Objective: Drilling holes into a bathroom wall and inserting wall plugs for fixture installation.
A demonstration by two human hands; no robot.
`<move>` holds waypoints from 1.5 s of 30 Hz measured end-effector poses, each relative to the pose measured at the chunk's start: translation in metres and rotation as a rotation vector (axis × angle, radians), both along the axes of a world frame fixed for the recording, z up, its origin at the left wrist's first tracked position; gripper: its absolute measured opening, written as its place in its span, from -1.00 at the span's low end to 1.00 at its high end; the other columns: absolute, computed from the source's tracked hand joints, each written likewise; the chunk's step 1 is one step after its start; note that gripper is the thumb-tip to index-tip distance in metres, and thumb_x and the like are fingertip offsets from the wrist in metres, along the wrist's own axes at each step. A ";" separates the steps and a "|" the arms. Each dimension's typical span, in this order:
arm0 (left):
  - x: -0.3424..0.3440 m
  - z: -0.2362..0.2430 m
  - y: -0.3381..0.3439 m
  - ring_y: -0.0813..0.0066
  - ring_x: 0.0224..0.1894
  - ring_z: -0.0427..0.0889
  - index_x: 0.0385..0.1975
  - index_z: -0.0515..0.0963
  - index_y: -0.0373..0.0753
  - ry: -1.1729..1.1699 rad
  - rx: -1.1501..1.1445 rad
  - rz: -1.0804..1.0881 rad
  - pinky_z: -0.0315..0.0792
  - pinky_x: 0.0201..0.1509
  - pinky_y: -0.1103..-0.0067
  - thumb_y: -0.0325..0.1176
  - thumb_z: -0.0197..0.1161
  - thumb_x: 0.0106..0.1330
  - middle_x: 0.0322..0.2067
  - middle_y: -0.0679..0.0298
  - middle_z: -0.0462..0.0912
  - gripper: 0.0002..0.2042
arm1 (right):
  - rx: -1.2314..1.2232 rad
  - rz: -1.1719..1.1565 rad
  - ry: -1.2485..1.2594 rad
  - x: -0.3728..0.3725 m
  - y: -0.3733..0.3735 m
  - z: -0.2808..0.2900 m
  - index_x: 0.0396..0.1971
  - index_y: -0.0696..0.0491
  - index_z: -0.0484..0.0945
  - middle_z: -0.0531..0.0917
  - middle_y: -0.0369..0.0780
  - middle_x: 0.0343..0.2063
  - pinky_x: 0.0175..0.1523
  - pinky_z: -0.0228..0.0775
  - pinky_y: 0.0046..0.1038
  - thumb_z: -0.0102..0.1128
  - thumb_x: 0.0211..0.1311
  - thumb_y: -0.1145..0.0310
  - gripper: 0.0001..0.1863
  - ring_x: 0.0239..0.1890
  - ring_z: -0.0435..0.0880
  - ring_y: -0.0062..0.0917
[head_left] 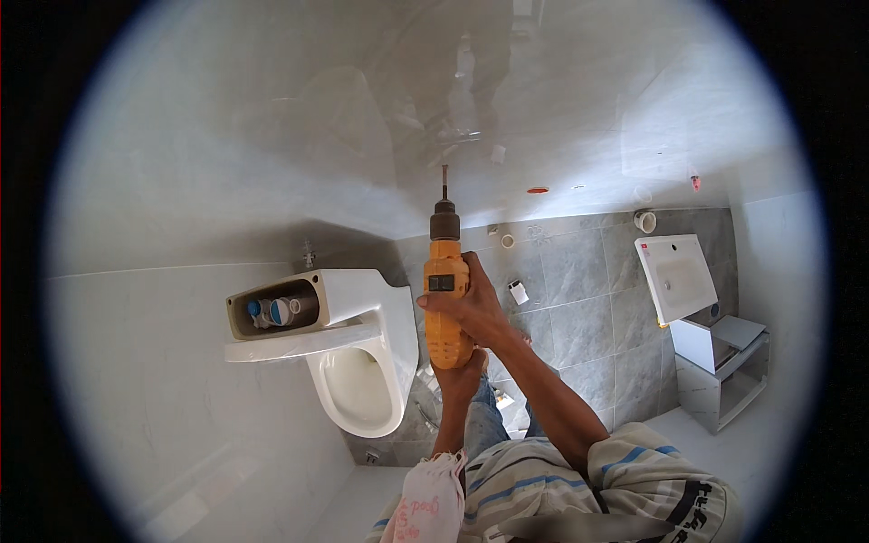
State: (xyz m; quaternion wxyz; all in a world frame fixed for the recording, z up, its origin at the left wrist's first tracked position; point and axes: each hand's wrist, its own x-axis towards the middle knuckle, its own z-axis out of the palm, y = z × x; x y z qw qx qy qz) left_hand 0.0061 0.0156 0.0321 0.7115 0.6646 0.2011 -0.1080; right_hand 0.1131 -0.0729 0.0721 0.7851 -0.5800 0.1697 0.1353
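Note:
A yellow-orange power drill (pixel 445 335) is held out before me, its black chuck (pixel 444 224) and thin bit (pixel 444 181) pointing at the glossy grey wall (pixel 362 163). Whether the tip touches the wall, I cannot tell. My right hand (pixel 480 306) is wrapped round the drill's body from the right, thumb across its top. Lower down, my left hand (pixel 460 378) is closed at the rear of the drill, with the handle and most fingers hidden beneath it. A pale cloth with red print (pixel 430 502) covers my left forearm.
To the left stands a white toilet (pixel 407 339), its open tank holding blue-and-white fittings (pixel 274 312). On the grey tile floor (pixel 579 330) lie a small white box (pixel 518 291) and a pipe end (pixel 508 242). A white basin (pixel 674 276) and a cabinet frame (pixel 724 371) are at the right.

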 end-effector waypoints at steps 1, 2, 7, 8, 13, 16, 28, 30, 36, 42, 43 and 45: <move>-0.001 -0.001 0.002 0.37 0.15 0.48 0.24 0.16 -0.30 -0.068 -0.021 0.002 0.38 0.21 0.51 -0.66 0.24 0.01 0.11 0.18 0.40 -0.30 | 0.007 -0.003 0.015 -0.001 0.000 0.002 -0.06 0.13 0.33 0.61 -0.15 -0.23 -0.07 0.55 -0.38 0.56 -0.20 0.24 -0.29 -0.20 0.65 -0.45; -0.003 0.000 0.003 0.37 0.15 0.48 0.24 0.16 -0.30 -0.064 -0.020 -0.001 0.38 0.21 0.51 -0.66 0.24 0.01 0.11 0.18 0.40 -0.30 | 0.013 -0.006 0.029 -0.001 0.001 0.005 -0.06 0.13 0.33 0.61 -0.16 -0.23 -0.06 0.55 -0.37 0.55 -0.20 0.25 -0.30 -0.20 0.65 -0.44; 0.011 0.018 -0.003 0.47 -0.14 0.64 0.01 0.39 -0.30 -0.088 0.061 0.066 0.50 -0.05 0.58 -0.61 0.28 0.01 -0.16 0.27 0.59 -0.52 | -0.023 -0.010 0.023 0.003 0.001 0.005 -0.06 0.13 0.31 0.60 -0.16 -0.23 -0.07 0.56 -0.37 0.55 -0.18 0.24 -0.30 -0.19 0.65 -0.42; 0.013 0.016 -0.002 0.47 -0.14 0.64 0.01 0.39 -0.30 -0.091 0.061 0.065 0.50 -0.05 0.58 -0.61 0.28 0.01 -0.16 0.27 0.59 -0.52 | -0.030 -0.004 0.036 0.004 0.001 0.009 -0.06 0.13 0.31 0.60 -0.16 -0.23 -0.06 0.56 -0.37 0.55 -0.18 0.24 -0.30 -0.19 0.65 -0.42; 0.019 0.002 0.006 0.45 -0.14 0.65 -0.01 0.42 -0.32 -0.171 0.095 0.044 0.50 -0.03 0.54 -0.58 0.32 -0.02 -0.14 0.24 0.60 -0.52 | -0.003 -0.024 0.021 0.011 0.005 -0.001 -0.04 0.13 0.30 0.59 -0.15 -0.21 -0.06 0.55 -0.37 0.55 -0.18 0.23 -0.28 -0.18 0.65 -0.42; 0.027 -0.002 0.011 0.37 0.14 0.49 0.20 0.23 -0.30 -0.052 0.119 -0.124 0.40 0.19 0.49 -0.65 0.28 0.02 0.08 0.21 0.43 -0.34 | 0.002 -0.038 0.023 0.018 0.005 -0.004 -0.03 0.12 0.30 0.57 -0.18 -0.23 -0.09 0.55 -0.40 0.54 -0.17 0.30 -0.29 -0.20 0.63 -0.48; -0.005 -0.015 0.004 0.37 0.01 0.56 0.19 0.21 -0.29 -0.150 0.130 -0.056 0.44 0.06 0.51 -0.61 0.29 -0.09 0.00 0.17 0.49 -0.28 | 0.121 0.004 0.010 -0.008 -0.004 0.002 -0.04 0.12 0.31 0.56 -0.21 -0.27 -0.12 0.53 -0.43 0.54 -0.14 0.30 -0.32 -0.24 0.60 -0.51; -0.009 -0.020 -0.003 0.34 0.03 0.54 0.24 0.16 -0.28 -0.234 0.165 -0.013 0.42 0.10 0.49 -0.61 0.30 -0.09 0.02 0.15 0.47 -0.23 | 0.157 0.013 -0.003 -0.009 -0.007 0.003 -0.04 0.13 0.31 0.55 -0.22 -0.27 -0.13 0.54 -0.43 0.53 -0.14 0.31 -0.32 -0.25 0.60 -0.51; -0.007 0.031 -0.059 0.21 0.12 0.49 0.36 0.00 -0.28 -0.222 0.303 0.041 0.36 0.21 0.40 -0.60 0.31 -0.11 0.11 0.07 0.41 -0.08 | 0.238 0.125 0.102 -0.006 -0.054 0.027 -0.01 0.12 0.32 0.51 -0.20 -0.25 -0.14 0.54 -0.43 0.48 -0.14 0.30 -0.32 -0.23 0.58 -0.50; -0.004 0.028 -0.099 0.19 0.32 0.26 0.38 -0.05 -0.28 -0.256 0.174 0.151 0.17 0.35 0.41 -0.64 0.22 -0.13 0.25 0.05 0.23 -0.06 | 0.176 0.248 0.057 0.009 -0.081 0.015 0.01 0.13 0.32 0.51 -0.20 -0.25 -0.14 0.53 -0.44 0.48 -0.16 0.29 -0.31 -0.26 0.58 -0.49; -0.001 0.023 -0.101 0.20 0.28 0.29 0.37 -0.03 -0.28 -0.325 0.239 0.159 0.20 0.33 0.42 -0.63 0.21 -0.11 0.22 0.06 0.24 -0.09 | 0.175 0.249 0.062 0.010 -0.082 0.014 0.01 0.13 0.32 0.51 -0.20 -0.25 -0.14 0.53 -0.44 0.48 -0.16 0.29 -0.31 -0.26 0.58 -0.49; -0.002 0.019 -0.099 0.21 0.25 0.32 0.36 -0.01 -0.28 -0.296 0.255 0.147 0.20 0.32 0.42 -0.62 0.22 -0.12 0.19 0.07 0.27 -0.10 | 0.152 0.274 0.062 0.013 -0.079 0.013 0.00 0.14 0.33 0.52 -0.21 -0.27 -0.14 0.53 -0.44 0.49 -0.17 0.29 -0.30 -0.26 0.59 -0.50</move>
